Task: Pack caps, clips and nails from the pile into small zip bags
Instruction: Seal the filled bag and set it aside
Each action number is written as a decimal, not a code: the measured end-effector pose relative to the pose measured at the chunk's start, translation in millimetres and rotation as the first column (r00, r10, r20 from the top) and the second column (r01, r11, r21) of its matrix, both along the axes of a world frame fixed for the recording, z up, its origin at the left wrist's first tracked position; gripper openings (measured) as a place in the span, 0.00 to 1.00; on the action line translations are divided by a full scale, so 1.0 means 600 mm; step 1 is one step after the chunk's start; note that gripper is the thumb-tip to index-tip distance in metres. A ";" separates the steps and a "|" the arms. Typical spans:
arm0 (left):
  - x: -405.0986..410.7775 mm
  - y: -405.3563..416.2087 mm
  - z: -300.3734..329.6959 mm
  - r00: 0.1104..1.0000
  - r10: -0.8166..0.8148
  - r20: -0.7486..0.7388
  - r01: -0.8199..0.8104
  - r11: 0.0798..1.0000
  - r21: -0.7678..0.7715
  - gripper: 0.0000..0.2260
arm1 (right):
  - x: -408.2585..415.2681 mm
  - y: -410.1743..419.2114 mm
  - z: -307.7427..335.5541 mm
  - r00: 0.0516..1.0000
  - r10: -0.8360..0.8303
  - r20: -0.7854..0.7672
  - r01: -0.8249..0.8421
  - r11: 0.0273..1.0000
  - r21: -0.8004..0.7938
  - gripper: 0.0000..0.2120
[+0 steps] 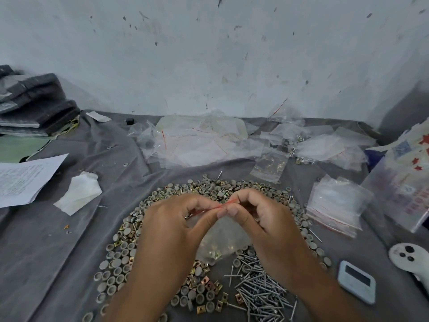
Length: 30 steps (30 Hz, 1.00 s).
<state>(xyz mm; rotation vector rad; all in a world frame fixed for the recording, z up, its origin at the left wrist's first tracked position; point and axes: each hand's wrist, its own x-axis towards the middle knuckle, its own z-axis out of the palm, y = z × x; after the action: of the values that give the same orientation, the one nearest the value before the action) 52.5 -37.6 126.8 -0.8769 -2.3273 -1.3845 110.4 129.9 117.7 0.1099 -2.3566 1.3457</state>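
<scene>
— What are the hands doing right now?

— Both are up over the middle of the pile. The left hand [176, 217] and the right hand [260, 214] meet fingertip to fingertip, each pinching the red-striped top edge of a small zip bag [222, 238]. The bag hangs down between the wrists, and you can make out a few brass clips and grey caps sitting in its bottom.

— And the loose parts?

— Spread on the grey cloth [58, 252] over the worktop. Round grey caps [116, 270] form a wide ring around the hands, brass clips [204, 283] lie mixed in among them near the front, and a heap of nails [257, 289] sits just under the right forearm.

— Any more bags?

— A stack of empty bags [336, 203] lies to the right of the ring, close to it. Further back there is a loose heap of clear bags [199, 140], and some filled bags [270, 163] towards the wall on the right.

— Anything else?

— Printed sheets of paper [25, 177] at the left edge, a crumpled white tissue [79, 194] beside them, a small pale blue timer [356, 281] at the right front, and a white controller [408, 256] just beyond it.
</scene>
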 end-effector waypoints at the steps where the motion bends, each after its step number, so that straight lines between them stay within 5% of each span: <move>1: 0.000 0.001 0.002 1.000 -0.009 0.007 0.009 1.000 -0.001 0.12 | 0.001 0.000 -0.001 1.000 0.001 -0.001 -0.001 1.000 -0.011 0.09; 9: -0.003 -0.009 -0.003 0.990 -0.035 0.138 0.029 0.998 0.047 0.05 | 0.007 0.015 -0.016 0.999 -0.040 0.009 0.041 0.995 -0.090 0.10; 14: -0.005 -0.007 -0.006 0.996 -0.011 0.087 0.013 1.000 -0.027 0.04 | 0.005 0.017 -0.022 0.999 -0.045 0.013 0.046 0.993 -0.109 0.11; 19: -0.007 -0.012 -0.008 0.983 -0.032 0.178 0.008 0.991 0.134 0.05 | 0.006 0.027 -0.020 0.999 -0.042 0.018 0.045 0.968 -0.246 0.11; 24: -0.021 -0.026 -0.022 0.990 0.001 0.141 -0.003 1.000 0.017 0.07 | 0.006 0.035 -0.024 0.999 -0.048 0.021 0.051 0.981 -0.189 0.12; 30: -0.026 -0.036 -0.031 0.942 -0.078 0.327 -0.013 0.964 0.267 0.09 | 0.001 0.036 -0.025 0.998 -0.071 0.001 0.069 0.967 -0.245 0.12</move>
<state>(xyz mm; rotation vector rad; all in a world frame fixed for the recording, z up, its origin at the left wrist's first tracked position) 36.9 -58.9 108.1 -0.6432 -2.2842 -1.9377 111.1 151.3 102.6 -0.0408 -2.1460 1.5850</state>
